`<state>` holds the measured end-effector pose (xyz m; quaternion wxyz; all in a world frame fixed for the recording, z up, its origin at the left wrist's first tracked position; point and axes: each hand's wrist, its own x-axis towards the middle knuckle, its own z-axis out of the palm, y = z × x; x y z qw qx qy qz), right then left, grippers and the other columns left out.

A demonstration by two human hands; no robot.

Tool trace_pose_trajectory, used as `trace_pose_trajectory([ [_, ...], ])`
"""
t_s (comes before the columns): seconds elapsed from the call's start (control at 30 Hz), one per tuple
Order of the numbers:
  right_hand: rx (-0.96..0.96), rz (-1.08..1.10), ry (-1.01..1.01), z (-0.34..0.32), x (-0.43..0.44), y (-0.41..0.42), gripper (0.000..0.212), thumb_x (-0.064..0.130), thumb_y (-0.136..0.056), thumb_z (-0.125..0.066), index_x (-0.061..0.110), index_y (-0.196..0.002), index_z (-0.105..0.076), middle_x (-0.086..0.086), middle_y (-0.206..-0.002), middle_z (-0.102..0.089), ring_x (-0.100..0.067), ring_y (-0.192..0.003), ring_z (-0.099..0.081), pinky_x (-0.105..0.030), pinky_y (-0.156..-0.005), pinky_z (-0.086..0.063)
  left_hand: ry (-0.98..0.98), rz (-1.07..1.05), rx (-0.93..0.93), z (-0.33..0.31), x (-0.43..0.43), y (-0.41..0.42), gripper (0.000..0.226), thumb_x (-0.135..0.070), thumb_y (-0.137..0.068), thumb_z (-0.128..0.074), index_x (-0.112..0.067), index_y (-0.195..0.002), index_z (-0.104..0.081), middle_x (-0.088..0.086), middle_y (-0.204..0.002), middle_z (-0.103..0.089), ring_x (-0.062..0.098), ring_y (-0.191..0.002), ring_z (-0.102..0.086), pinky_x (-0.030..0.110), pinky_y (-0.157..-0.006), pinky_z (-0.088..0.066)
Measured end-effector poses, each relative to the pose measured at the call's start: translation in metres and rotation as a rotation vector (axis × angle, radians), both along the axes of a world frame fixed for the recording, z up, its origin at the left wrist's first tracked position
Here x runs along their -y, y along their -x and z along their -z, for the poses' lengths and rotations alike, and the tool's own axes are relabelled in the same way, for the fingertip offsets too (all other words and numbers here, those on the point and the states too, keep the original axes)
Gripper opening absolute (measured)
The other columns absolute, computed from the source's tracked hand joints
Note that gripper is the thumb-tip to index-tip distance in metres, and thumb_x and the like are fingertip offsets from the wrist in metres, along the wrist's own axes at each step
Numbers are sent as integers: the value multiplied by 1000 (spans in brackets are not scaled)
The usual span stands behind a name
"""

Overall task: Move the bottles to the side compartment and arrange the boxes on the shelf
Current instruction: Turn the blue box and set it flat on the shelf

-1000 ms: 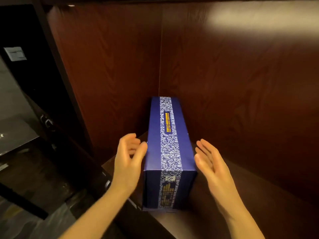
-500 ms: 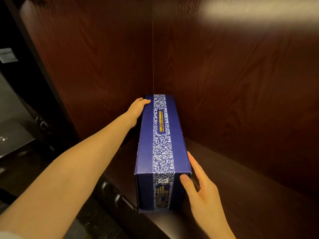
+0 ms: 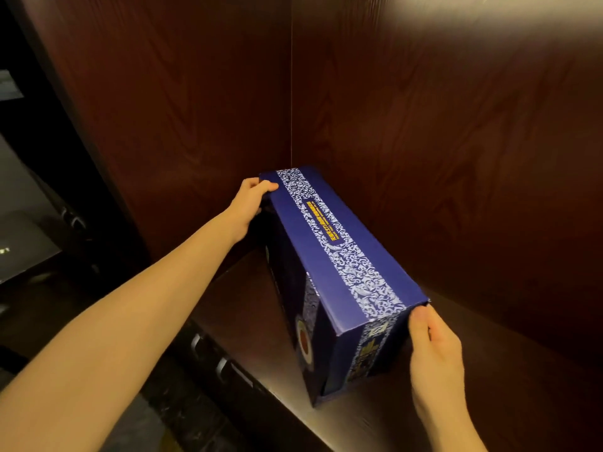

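Nearest, the right hand grips the near right corner of a long blue box, thumb on its end face and fingers hidden behind its side. The box, banded with a white floral strip and yellow lettering, sits on a dark wooden shelf, angled from the shelf's front edge back toward the corner. At the box's far end, the left hand clasps the top left edge, fingers curled over it. Beyond, two dark wood panels meet in a corner.
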<state>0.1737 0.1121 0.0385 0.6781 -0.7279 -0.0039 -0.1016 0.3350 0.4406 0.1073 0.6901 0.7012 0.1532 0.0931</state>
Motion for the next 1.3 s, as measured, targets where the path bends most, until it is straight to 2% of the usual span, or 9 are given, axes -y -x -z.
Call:
trace_pose_trajectory([
  [0.13, -11, 19, -41, -1, 0, -12, 34, 38, -106, -39, 53, -104, -69, 26, -101, -72, 13, -87, -64, -30, -73, -45, -3, -40, 35, 10, -13, 16, 46, -47, -84, -70, -29, -118, -46, -5, -120, -60, 9, -108, -58, 24, -74, -41],
  [0.2, -21, 15, -76, -2, 0, -18, 34, 39, -107, -39, 53, -104, -70, 24, -102, -73, 11, -90, -66, -28, -73, -47, -22, -50, 51, 15, -20, 25, 54, -53, -83, -71, -30, -124, -44, -6, -124, -57, 8, -114, -56, 23, -78, -40],
  [0.3, -16, 17, -111, -4, -1, -26, 36, 37, -107, -39, 52, -101, -71, 22, -101, -73, 8, -92, -67, -23, -75, -49, -64, -31, 51, 20, -29, 38, 74, -63, -79, -71, -27, -136, -40, -6, -136, -51, 10, -123, -51, 28, -94, -38],
  [0.4, -21, 13, -154, -5, 1, -36, 33, 39, -106, -41, 47, -100, -73, 17, -102, -74, 4, -95, -68, -29, -80, -47, -76, -51, 69, 23, -34, 47, 70, -62, -79, -71, -29, -134, -42, -8, -136, -50, 4, -116, -52, 29, -96, -39],
  [0.53, -27, -8, -146, 0, 6, -49, 28, 46, -104, -44, 40, -104, -72, 13, -106, -74, -1, -100, -68, -34, -84, -47, -87, -93, 88, 26, -34, 61, 74, -59, -80, -72, -28, -139, -39, -13, -127, -49, -5, -105, -50, 18, -79, -40],
  [0.73, -39, -14, -126, 3, 11, -60, 32, 59, -98, -47, 41, -110, -70, 14, -111, -73, -1, -103, -68, -36, -85, -47, -138, -126, 96, 28, -34, 81, 78, -55, -84, -71, -25, -146, -33, -16, -124, -46, -5, -102, -49, 13, -74, -38],
  [1.0, -67, -8, -115, 1, 10, -67, 32, 60, -97, -47, 42, -107, -70, 16, -108, -74, 1, -100, -68, -36, -85, -47, -208, -164, 100, 28, -34, 104, 82, -55, -81, -73, -24, -145, -32, -7, -133, -43, 11, -116, -47, 13, -74, -36],
  [1.17, -89, 7, -121, 1, 7, -68, 35, 62, -97, -46, 41, -111, -70, 16, -110, -74, 1, -100, -69, -40, -90, -48, -228, -187, 100, 27, -35, 111, 78, -52, -82, -73, -23, -143, -33, -6, -132, -43, 1, -105, -49, 12, -71, -36],
  [1.3, -95, 16, -124, 0, 5, -68, 33, 59, -98, -47, 40, -110, -71, 14, -108, -75, -1, -98, -70, -41, -87, -50, -258, -199, 89, 28, -36, 115, 79, -53, -83, -73, -22, -144, -33, -6, -134, -41, 11, -115, -45, 13, -72, -35],
])
